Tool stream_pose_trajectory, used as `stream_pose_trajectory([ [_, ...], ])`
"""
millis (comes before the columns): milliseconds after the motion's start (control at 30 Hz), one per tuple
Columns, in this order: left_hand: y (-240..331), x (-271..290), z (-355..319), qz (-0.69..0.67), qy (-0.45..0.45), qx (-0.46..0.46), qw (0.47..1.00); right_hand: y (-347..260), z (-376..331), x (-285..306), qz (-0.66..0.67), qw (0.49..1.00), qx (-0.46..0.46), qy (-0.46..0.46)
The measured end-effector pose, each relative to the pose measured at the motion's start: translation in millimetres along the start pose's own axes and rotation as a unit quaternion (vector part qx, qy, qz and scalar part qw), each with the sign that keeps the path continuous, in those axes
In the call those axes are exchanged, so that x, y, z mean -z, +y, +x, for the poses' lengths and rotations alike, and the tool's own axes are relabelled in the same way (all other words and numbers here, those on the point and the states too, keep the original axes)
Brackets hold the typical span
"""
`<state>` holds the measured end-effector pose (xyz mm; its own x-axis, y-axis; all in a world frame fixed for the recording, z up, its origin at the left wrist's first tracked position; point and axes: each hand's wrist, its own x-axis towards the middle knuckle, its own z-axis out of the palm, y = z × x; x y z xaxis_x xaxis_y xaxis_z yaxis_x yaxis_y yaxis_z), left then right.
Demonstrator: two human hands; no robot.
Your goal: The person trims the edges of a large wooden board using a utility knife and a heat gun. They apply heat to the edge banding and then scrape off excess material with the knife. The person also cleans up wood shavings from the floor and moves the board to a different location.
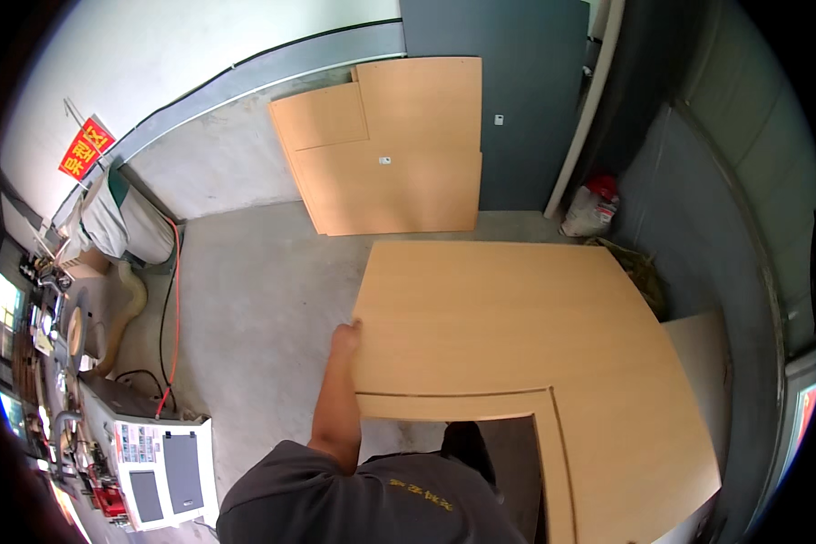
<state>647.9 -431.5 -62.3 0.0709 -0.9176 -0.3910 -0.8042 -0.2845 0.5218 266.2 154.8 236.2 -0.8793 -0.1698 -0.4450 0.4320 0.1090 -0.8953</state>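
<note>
A large, light wood-grain panel (499, 317) fills the space in front of me and to my right. Its lower part has a rectangular cut-out with a narrow strip and a dark groove running around it. My left hand (345, 336) grips the panel's left edge, the thumb on top and the other fingers mostly hidden. My right hand is out of the picture. Through the cut-out, a dark shoe or trouser leg (469, 446) shows in part.
More wood-grain panels (426, 181) lean on the far wall beside a tall dark grey panel (526, 82). A pale pole (585, 109) and a white-and-red sack (592, 208) stand right of them. At left are a white machine cabinet (168, 471), an orange hose (176, 308) and a cloth bag (122, 218).
</note>
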Motion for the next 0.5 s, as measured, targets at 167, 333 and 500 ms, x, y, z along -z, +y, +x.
stream_pose_trajectory([
  [167,9,5,57,0.065,-0.044,0.047,0.996,-64,38,-94,-0.033,0.999,0.007,-0.028],
  [333,-72,46,96,0.125,-0.104,0.196,0.967,-101,57,-200,-0.050,0.998,0.006,-0.045],
  [500,-146,88,150,0.118,-0.146,0.287,0.939,-106,48,-315,-0.048,0.998,-0.015,-0.041],
])
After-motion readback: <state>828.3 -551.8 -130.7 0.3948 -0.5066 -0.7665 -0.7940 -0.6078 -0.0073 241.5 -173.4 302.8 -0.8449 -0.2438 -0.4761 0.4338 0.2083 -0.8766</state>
